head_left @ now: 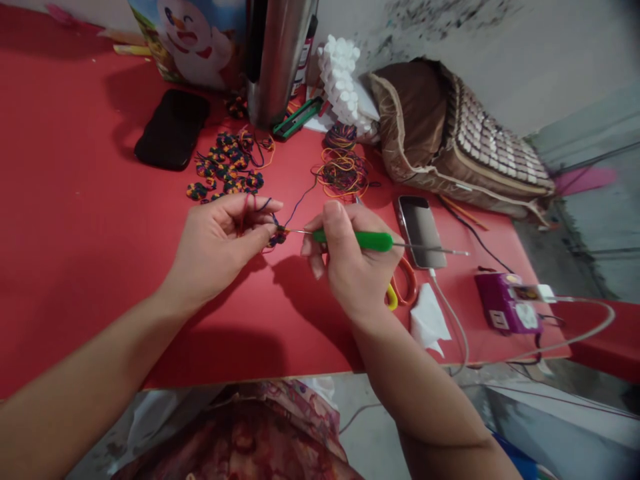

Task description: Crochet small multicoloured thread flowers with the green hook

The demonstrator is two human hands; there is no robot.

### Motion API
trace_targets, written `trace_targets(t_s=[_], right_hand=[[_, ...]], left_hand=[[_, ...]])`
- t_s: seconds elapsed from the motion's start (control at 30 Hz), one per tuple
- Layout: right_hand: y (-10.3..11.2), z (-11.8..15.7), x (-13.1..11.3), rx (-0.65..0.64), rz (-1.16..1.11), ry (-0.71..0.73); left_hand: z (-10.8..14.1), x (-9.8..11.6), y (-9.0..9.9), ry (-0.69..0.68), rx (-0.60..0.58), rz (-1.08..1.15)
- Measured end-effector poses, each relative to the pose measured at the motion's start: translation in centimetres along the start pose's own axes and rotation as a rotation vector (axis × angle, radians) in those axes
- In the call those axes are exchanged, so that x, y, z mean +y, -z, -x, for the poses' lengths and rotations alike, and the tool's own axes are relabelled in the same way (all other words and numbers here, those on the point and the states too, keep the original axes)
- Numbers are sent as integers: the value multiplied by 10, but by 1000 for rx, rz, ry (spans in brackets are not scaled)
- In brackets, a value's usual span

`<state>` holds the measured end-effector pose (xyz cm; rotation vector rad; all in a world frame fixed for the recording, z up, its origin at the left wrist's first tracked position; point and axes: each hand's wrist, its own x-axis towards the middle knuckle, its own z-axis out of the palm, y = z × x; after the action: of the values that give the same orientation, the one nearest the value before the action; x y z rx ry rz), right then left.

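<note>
My left hand [225, 240] pinches a small dark crocheted piece [277, 237] between thumb and fingers, with strands of yarn looped over the fingers. In my right hand [350, 250] is a crochet hook with a green handle [375, 241], held like a pen. Its thin metal tip reaches left to the crocheted piece and touches it. A dark blue strand runs from the piece up to a loose tangle of multicoloured yarn [343, 173]. Beyond my left hand lies a cluster of several small crocheted pieces [230, 163] in navy, orange and dark red.
On the red table [75, 233] are a black case [173, 130], a steel flask [280, 60], a green cutter [297, 119] and a phone [423, 230] on a cable. Scissors [406, 283], crumpled tissue [430, 320], a purple power adapter [507, 303] and a brown cushion [460, 133] sit to the right.
</note>
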<state>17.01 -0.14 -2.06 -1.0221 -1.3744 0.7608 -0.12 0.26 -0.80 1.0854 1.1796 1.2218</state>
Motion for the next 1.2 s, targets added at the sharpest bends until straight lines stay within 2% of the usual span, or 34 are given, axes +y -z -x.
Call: trace_targets(t_s=[0.13,0.23,0.3,0.4,0.5,0.6,0.73,0.83,0.93,1.0,1.1,1.2], right_hand=[[3,10,-1,-38,199,204],[5,13,-1,-58,221,227],[3,10,0,-26,119,110],[-3,1,1,12,-127,-197],[-8,-7,2,-14,-338,-425],[-12,-10,1,-46,-474,-559],[-15,-7,2,-50,-565,-597],[-16,-4,10,-101,-596,-509],[-11,-1,19,-213,-574,-321],[-6,1,20,-250,-482,-185],[5,3,13,-257,-153,39],[16,2,2,-263,302,362]], left_hand=[[-1,0,-1,-32,48,31],[-1,1,-1,-20,41,58],[-2,2,-1,-22,36,70],[-2,-1,1,-39,31,101],[-3,-4,1,-29,16,150],[-3,-5,1,-7,4,193],[-3,-4,-1,29,-29,304],[-4,-3,-2,62,-10,371],[-5,-1,-1,80,21,402],[-5,1,1,86,25,402],[-6,2,2,82,19,396],[-5,2,2,82,8,414]])
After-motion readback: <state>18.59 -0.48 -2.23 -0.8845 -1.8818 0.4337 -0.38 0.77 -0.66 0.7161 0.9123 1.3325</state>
